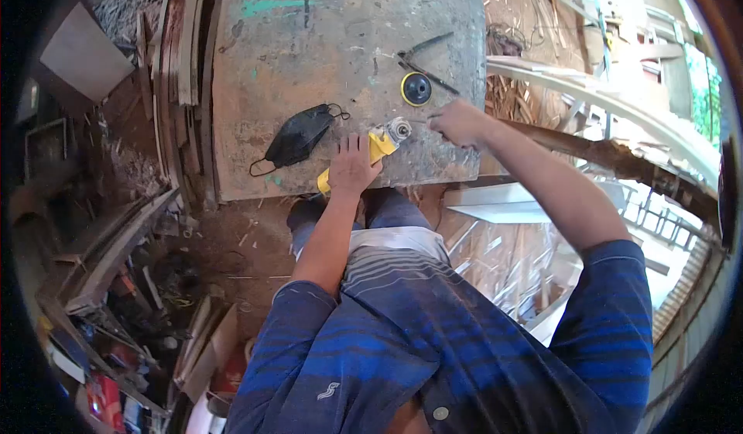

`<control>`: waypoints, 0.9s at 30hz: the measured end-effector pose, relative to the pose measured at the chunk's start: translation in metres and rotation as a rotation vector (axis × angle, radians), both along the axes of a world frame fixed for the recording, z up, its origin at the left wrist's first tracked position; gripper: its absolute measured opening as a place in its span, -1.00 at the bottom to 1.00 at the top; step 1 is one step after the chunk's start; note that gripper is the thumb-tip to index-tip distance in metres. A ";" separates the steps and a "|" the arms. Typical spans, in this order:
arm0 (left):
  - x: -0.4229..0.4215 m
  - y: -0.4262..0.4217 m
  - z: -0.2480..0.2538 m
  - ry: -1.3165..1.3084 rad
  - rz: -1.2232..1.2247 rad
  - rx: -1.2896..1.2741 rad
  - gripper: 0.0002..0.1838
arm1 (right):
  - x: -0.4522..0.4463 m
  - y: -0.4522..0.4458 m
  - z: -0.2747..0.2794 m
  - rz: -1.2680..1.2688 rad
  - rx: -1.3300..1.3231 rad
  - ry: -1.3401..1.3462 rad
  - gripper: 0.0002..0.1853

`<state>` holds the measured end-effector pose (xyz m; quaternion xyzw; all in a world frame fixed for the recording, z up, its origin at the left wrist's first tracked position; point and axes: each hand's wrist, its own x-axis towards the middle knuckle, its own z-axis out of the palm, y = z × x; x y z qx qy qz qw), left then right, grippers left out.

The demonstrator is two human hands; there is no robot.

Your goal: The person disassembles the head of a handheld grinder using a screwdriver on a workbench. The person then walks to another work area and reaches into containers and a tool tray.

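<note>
Black mask (298, 136) on worktop (263, 70). Left hand (354, 168) grasping yellow grinder (380, 147), lying near worktop's close edge, spindle (402, 130) up. Likely heavy, rigid; hold by body. Right hand (460, 124) just beside spindle; can't tell if its grip holds anything.

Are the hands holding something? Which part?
The left hand grips the yellow power tool by its middle; whether the right hand holds anything is unclear.

Watching my feed, I've got a navy shirt (387, 333) with bright blue bands, skinny pale stripes lower down, a squiggly white logo (328, 391) and a pale button (440, 413). Short sleeves (611, 302), white cloth (398, 239) at the waist, dark bluish pants (396, 208).
</note>
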<state>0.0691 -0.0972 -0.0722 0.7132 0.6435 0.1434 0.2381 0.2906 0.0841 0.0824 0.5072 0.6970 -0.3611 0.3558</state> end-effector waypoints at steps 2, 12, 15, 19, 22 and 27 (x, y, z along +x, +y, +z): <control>-0.001 -0.001 -0.003 -0.015 -0.011 -0.012 -0.21 | -0.021 -0.013 0.013 0.284 0.179 0.071 -0.63; -0.001 -0.002 -0.003 -0.045 -0.005 0.018 -0.28 | -0.044 -0.013 0.051 0.290 0.149 -0.105 -0.63; -0.001 -0.001 -0.003 -0.058 0.011 0.033 -0.29 | -0.056 -0.011 0.073 0.504 0.136 -0.150 -0.56; -0.003 -0.004 -0.006 -0.052 0.028 0.069 -0.28 | -0.055 -0.032 0.071 0.234 0.437 0.017 -0.59; -0.001 -0.005 -0.002 -0.033 0.026 0.047 -0.28 | -0.051 -0.035 0.066 -0.071 0.616 0.139 -0.63; 0.000 -0.003 0.002 -0.016 0.011 0.042 -0.27 | -0.034 -0.053 0.067 0.082 0.796 0.547 -0.59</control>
